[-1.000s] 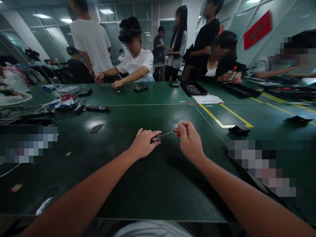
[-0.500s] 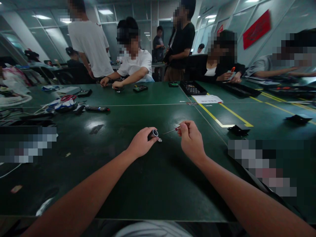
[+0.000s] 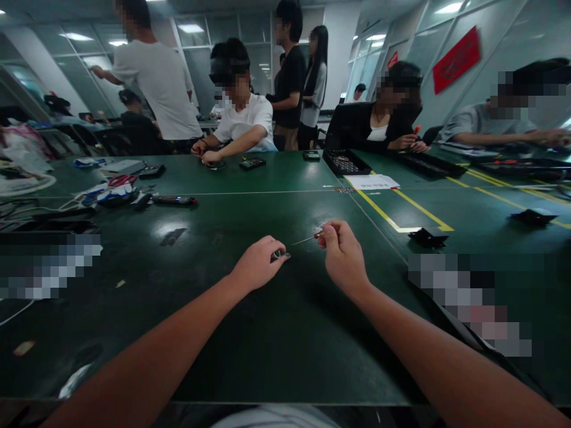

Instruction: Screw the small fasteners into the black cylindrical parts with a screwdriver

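My left hand (image 3: pixel 260 261) is closed around a small dark cylindrical part (image 3: pixel 276 255) with a pale ring at its end. Fingers cover most of it, and a small light-coloured piece (image 3: pixel 286 256) shows at the fingertips. In my right hand (image 3: pixel 344 252) is a thin screwdriver (image 3: pixel 306 239), gripped by its reddish handle. Its slim metal shaft points left, toward the part, with its tip a short way from the left fingertips. Both hands are over the middle of the green table (image 3: pixel 267 333).
At left lie a dark pen-like tool (image 3: pixel 173 201), red-handled scissors (image 3: pixel 122 180) and cables. Black folded pieces (image 3: pixel 428 238) lie to the right, near yellow tape lines. Farther back are a black tray (image 3: pixel 348 163) and a white paper sheet (image 3: pixel 372 182). Several people sit or stand beyond.
My left hand has turned, so the cylindrical part's ringed end is now mostly behind the fingers. The right hand has barely moved. People in the background have shifted.
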Demonstrator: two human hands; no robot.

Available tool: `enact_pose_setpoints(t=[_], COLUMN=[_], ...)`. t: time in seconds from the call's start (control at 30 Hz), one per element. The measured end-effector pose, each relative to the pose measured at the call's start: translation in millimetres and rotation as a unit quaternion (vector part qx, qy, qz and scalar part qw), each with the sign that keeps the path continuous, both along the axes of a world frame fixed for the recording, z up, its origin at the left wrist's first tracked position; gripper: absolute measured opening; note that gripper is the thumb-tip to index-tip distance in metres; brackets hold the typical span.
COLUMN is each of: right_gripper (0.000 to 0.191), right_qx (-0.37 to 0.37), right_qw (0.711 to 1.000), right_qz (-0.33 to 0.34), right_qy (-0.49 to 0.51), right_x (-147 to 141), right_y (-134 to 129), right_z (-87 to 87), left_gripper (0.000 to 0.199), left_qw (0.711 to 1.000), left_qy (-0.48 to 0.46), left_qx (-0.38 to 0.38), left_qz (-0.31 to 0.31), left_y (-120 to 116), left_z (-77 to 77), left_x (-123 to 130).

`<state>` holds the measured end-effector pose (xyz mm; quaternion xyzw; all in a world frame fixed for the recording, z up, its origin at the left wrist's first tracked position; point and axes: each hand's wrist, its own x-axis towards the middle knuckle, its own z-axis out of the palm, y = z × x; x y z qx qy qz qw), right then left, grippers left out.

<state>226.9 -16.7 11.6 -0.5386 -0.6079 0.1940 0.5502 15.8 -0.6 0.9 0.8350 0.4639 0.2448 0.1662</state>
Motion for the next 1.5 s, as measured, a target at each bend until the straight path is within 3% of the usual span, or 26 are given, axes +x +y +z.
enact_pose_setpoints(t=[0.1,0.27,0.4,0.57,0.73,0.83,0.97,1.13,1.33,1.5], right_gripper=[0.023,0.023,0.024,0.024,0.024,0.024,0.024,0.024,0.023,0.025], right_qx=[-0.007,-0.007,-0.012,-0.014,-0.014,-0.016,-0.023,-0.03,-0.028,-0.029], right_qw=[1.0,1.0,1.0,1.0,1.0,1.0,0.999,0.999,0.999,0.999], right_qz=[0.006,0.012,0.013,0.015,0.018,0.024,0.029,0.031,0.034,0.036], right_qy=[-0.002,-0.003,-0.005,0.003,0.002,0.001,-0.002,-0.005,-0.005,-0.01], right_x=[-0.1,-0.7,-1.2,-1.1,-1.2,-1.5,-1.9,-2.8,-4.4,-2.7], right_y=[0.8,1.4,0.2,1.0,2.1,1.4,0.3,-1.4,-2.8,0.2], right_z=[-1.6,-2.3,-2.0,-3.2,-4.4,-4.4,-3.6,-0.9,1.5,-1.2], left_gripper=[0.023,0.031,0.029,0.03,0.028,0.029,0.027,0.018,0.007,0.012], left_qw=[0.999,0.99,0.988,0.994,0.995,0.98,0.919,0.815,0.735,0.677], left_qy=[0.04,0.141,0.154,0.097,-0.052,-0.135,-0.306,-0.508,-0.593,-0.638], left_qx=[0.007,0.005,-0.003,-0.016,-0.067,-0.104,-0.166,-0.2,-0.185,-0.16], left_qz=[-0.017,0.016,0.023,0.045,0.053,0.104,0.184,0.195,0.27,0.329], left_y=[0.5,-0.2,0.5,2.5,4.6,7.0,12.2,15.9,3.0,-9.1], left_z=[-5.6,-6.0,-2.5,-1.3,0.2,5.8,17.4,32.4,51.1,58.5], left_x=[3.4,8.1,9.3,1.7,-15.2,-23.5,-34.8,-64.2,-115.9,-167.5])
